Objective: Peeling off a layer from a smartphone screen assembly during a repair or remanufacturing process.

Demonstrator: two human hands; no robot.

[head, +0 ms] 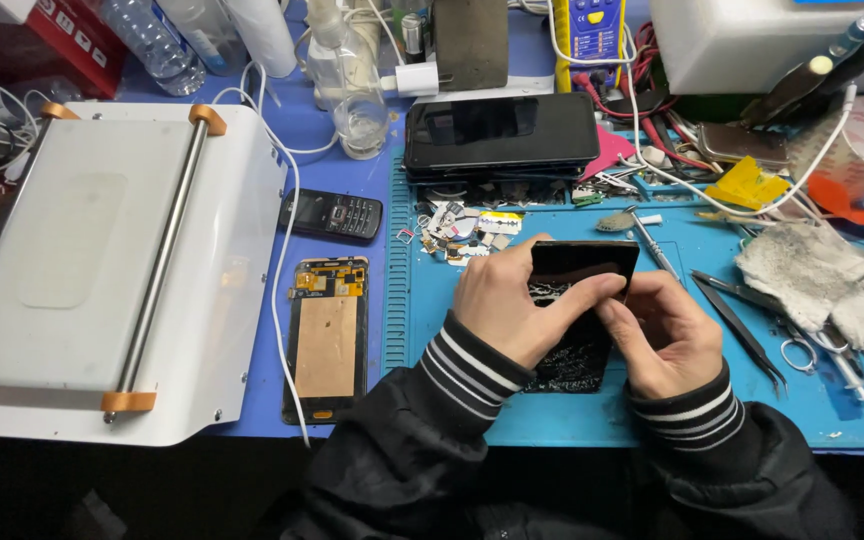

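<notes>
A black phone with a shattered screen (577, 345) lies on the blue work mat (552, 420) in front of me. My left hand (512, 300) grips its left side, with the thumb laid across the glass. My right hand (664, 335) holds the right edge, fingers curled against it. Both wrists wear black sleeves with striped cuffs.
A white heating machine with a metal roller bar (112, 260) fills the left. Beside it lie a loose display panel (327, 340) and a small keypad phone (332, 213). A stack of dark phones (502, 135) sits behind. Tweezers (742, 330), scissors, a grey rag (822, 275) and cables crowd the right.
</notes>
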